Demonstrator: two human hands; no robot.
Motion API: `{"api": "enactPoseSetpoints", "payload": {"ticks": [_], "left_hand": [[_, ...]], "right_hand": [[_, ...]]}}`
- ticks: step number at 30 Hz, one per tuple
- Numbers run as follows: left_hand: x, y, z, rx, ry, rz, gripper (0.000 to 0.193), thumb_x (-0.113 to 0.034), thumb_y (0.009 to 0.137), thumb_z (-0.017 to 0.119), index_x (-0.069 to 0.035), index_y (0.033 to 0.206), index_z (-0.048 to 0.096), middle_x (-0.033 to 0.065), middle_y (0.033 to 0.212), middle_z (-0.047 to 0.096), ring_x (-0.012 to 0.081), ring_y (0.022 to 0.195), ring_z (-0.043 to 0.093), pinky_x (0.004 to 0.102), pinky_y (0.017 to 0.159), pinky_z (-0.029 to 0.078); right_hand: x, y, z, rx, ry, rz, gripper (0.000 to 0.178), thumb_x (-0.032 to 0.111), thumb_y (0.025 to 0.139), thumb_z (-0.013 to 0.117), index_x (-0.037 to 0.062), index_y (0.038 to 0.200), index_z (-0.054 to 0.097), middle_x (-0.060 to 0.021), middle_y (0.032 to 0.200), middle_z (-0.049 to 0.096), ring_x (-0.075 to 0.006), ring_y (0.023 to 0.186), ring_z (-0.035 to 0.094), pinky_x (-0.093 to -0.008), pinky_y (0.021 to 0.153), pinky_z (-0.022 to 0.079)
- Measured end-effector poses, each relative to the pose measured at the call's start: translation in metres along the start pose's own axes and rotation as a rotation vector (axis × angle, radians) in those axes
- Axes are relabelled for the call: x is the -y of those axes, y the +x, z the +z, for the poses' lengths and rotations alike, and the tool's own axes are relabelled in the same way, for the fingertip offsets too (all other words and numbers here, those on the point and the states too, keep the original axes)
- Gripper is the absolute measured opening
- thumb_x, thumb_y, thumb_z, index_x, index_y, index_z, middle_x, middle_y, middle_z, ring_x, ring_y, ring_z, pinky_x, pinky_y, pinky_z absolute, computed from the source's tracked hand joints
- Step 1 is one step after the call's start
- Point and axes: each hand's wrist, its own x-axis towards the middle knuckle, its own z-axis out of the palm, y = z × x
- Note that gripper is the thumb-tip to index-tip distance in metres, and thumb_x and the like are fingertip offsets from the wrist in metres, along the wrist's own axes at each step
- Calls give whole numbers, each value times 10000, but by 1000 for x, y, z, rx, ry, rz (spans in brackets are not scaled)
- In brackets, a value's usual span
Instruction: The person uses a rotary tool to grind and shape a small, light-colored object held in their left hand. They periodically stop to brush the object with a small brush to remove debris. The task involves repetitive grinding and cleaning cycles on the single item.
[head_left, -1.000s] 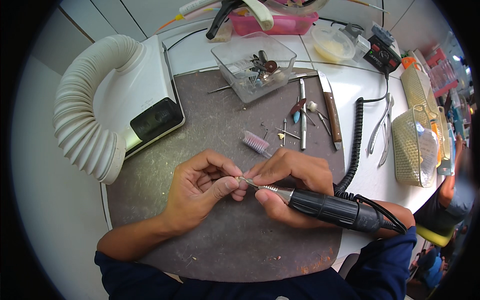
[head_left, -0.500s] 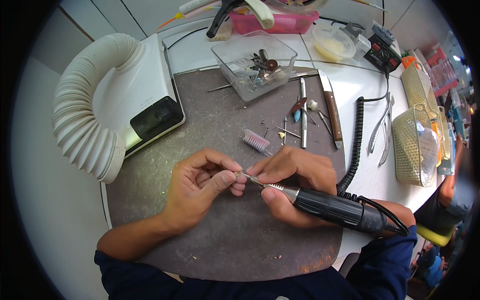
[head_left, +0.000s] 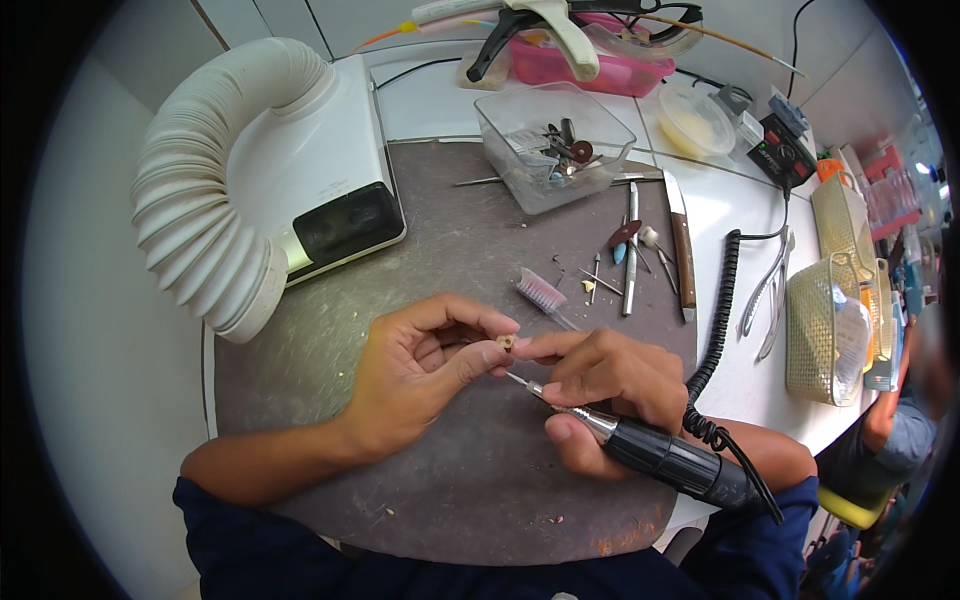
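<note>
Between the thumb and forefinger of my left hand is a small yellowish, tooth-like piece, partly covered by the fingertips. My right hand is wrapped round a rotary handpiece with a black body and a silver nose. Its thin bur points up and left, just below the piece and apart from it. My right forefinger reaches to the piece's right side and seems to touch it. Beyond the hands lies a pink-bristled brush.
A white suction unit with a ribbed hose stands left. At the back is a clear tub of bits. A brown-handled knife, metal tools and burs lie right. A coiled cord, pliers and mesh baskets are farther right.
The handpiece's tip has drawn down from the left fingertips, and the small piece now shows more. My right forefinger has extended toward it. The whole view has shifted slightly.
</note>
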Motion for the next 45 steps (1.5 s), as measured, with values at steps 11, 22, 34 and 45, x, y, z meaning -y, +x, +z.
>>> {"api": "enactPoseSetpoints", "payload": {"ticks": [11, 22, 34, 45], "left_hand": [[-2, 1, 1, 9, 29, -10, 194, 4, 912, 598, 55, 1098, 617, 107, 1011, 619, 146, 916, 620, 280, 803, 522], [-1, 1, 1, 6, 36, -19, 171, 7, 903, 611, 32, 1064, 557, 132, 1001, 623, 165, 940, 637, 299, 807, 560], [0, 0, 0, 17, 21, -16, 187, 55, 879, 617, 30, 1045, 537, 131, 1020, 608, 164, 954, 636, 295, 829, 561], [-1, -2, 2, 19, 35, -7, 164, 85, 869, 613, 52, 1025, 576, 115, 991, 623, 139, 939, 632, 262, 867, 533]], "right_hand": [[-2, 1, 0, -21, 10, 13, 164, -6, 709, 717, -42, 831, 614, -151, 769, 643, -327, 859, 703, -356, 747, 574], [0, 1, 0, -71, 0, 77, 166, 2, 703, 714, -46, 828, 614, -151, 771, 642, -316, 836, 706, -338, 717, 565], [-7, 0, -1, -58, -3, 95, 168, 16, 720, 706, -41, 845, 611, -166, 789, 644, -309, 828, 706, -326, 702, 551], [-7, -1, 0, -44, 3, 133, 188, 27, 722, 710, -31, 876, 618, -201, 894, 670, -287, 808, 701, -311, 716, 541]]}}
